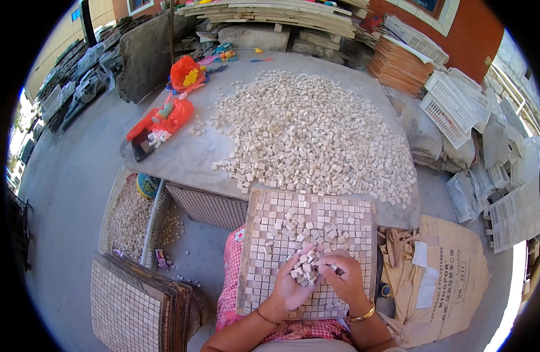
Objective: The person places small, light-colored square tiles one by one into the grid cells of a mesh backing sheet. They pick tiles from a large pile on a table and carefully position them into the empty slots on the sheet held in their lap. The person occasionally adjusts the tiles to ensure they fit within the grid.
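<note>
Across my lap lies a square grid tray [371,226] whose cells are largely filled with small pale stone cubes. Loose cubes [302,222] are heaped over its upper middle. My left hand [289,293] is cupped, palm up, above the tray's lower half and holds a pile of stone cubes [306,267]. Fingers bent together, my right hand [348,281] touches the right side of that pile; a cube shows at its fingertips. The hands partly hide the cells beneath them.
Ahead, a low slab table [176,155] bears a large heap of stone cubes [317,129] and orange bags [176,114]. At left stand a white crate of chips [129,214] and stacked filled trays [126,305]. A printed sack [446,281] and white plastic crates [452,108] are at right.
</note>
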Motion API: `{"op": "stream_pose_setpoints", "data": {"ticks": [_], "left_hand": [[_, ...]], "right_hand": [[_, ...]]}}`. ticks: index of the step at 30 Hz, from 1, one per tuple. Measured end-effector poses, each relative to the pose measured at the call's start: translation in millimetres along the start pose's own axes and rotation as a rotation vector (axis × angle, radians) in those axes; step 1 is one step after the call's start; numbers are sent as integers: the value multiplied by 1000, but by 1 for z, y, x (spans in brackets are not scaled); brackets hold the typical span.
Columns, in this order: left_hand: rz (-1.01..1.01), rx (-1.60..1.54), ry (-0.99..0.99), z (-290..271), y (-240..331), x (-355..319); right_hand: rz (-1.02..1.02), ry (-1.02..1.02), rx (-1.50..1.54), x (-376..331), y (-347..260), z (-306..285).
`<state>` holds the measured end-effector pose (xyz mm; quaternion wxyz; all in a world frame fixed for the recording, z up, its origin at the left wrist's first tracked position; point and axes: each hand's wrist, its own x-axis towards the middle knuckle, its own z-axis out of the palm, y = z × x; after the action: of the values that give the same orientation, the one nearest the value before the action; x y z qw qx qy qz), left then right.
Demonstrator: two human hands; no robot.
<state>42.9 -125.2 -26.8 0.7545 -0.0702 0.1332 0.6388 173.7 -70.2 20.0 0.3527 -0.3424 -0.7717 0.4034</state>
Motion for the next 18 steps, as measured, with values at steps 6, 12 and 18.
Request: {"op": "stream_pose_setpoints", "data": {"ticks": [6,12,18], "left_hand": [[-11,97,80,1,-3,1],[-28,89,92,3,-4,-3],[14,53,-9,-8,-2,3]], "right_hand": [[27,-63,-198,-9,-1,13],[72,-72,-171,-8,-3,16],[364,-65,863,-10,3,-5]]}}
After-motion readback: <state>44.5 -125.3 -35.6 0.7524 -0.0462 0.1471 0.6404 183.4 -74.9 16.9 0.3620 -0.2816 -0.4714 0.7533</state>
